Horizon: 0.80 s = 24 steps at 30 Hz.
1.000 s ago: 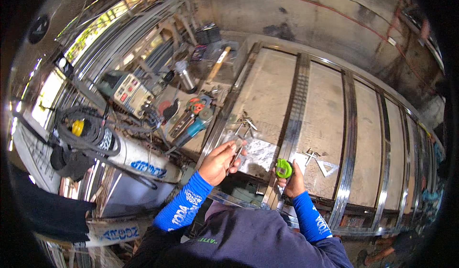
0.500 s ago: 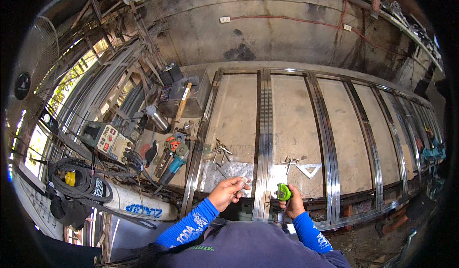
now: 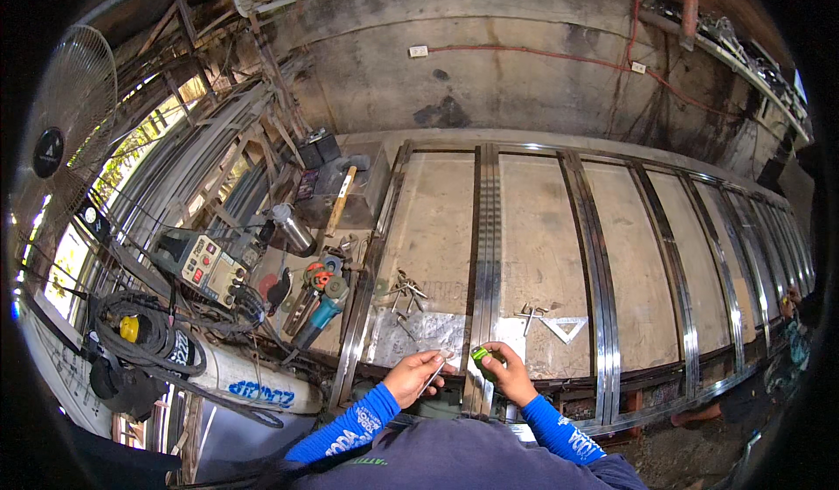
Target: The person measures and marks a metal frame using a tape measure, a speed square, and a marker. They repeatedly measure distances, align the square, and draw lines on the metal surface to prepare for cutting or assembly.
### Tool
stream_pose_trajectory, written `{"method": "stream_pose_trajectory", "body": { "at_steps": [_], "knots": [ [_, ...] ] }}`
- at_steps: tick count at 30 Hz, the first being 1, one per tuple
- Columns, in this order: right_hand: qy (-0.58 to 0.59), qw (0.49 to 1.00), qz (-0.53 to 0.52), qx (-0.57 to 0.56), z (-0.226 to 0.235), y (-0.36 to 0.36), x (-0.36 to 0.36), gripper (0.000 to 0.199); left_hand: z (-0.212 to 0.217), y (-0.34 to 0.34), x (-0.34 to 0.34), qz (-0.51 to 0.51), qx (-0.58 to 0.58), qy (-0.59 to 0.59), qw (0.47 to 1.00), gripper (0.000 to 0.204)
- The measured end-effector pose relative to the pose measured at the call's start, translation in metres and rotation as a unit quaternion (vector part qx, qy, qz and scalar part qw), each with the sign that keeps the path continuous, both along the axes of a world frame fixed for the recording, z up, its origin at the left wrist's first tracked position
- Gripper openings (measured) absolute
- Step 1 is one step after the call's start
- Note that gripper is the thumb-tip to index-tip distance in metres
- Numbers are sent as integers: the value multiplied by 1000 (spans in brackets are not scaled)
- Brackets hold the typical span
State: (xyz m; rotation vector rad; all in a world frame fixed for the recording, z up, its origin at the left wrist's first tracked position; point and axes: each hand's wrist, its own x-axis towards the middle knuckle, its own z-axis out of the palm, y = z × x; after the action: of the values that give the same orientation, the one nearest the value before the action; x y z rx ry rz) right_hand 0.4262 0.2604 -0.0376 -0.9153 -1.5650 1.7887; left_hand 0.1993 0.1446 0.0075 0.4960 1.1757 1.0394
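Note:
My left hand [image 3: 414,378] is closed in a pinch on a small pale piece and a thin light strip, too small to name. My right hand [image 3: 507,372] is wrapped round a bright green tape measure [image 3: 479,353], partly hidden by the fingers. Both hands are close together over the near end of a shiny metal tube [image 3: 486,254] of the frame. Below and beyond them lies a metal sheet [image 3: 393,334] on the table. A white triangular square [image 3: 568,327] and a small metal clamp-like tool [image 3: 528,315] rest just beyond my right hand.
A ladder-like metal frame [image 3: 603,315] spans the table. On the left are angle grinders [image 3: 323,311], a steel tumbler [image 3: 293,228], a hammer [image 3: 341,201], a welding machine [image 3: 208,261], coiled cables and a gas cylinder [image 3: 253,381]. A co-worker's hand [image 3: 793,296] shows at the far right.
My right hand has moved left and turned, bringing the tape measure closer to my left hand. The view has shifted slightly, and a co-worker's leg now shows at the lower right.

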Motion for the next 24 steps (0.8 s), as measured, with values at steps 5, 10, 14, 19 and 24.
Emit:
{"method": "stream_pose_trajectory", "body": {
  "at_steps": [5, 10, 14, 19, 24],
  "knots": [
    [-31, 979, 45, 195, 30, -23, -6, 45, 2, -11, 7, 0, 14, -14, 1000, 34],
    [-95, 963, 90, 234, 65, -31, -6, 51, 8, -15, 6, 50, 42, -97, 993, 37],
    [-135, 948, 120, 261, 84, -35, -6, 54, 14, -15, 4, 42, 77, -127, 988, 38],
    [-118, 931, 148, 312, 98, -40, -3, 50, 23, -20, 0, 20, 66, -137, 988, 39],
    [-192, 916, 219, 278, 103, -35, 14, 45, 29, -28, -10, 64, 35, -224, 972, 44]
  ]
}}
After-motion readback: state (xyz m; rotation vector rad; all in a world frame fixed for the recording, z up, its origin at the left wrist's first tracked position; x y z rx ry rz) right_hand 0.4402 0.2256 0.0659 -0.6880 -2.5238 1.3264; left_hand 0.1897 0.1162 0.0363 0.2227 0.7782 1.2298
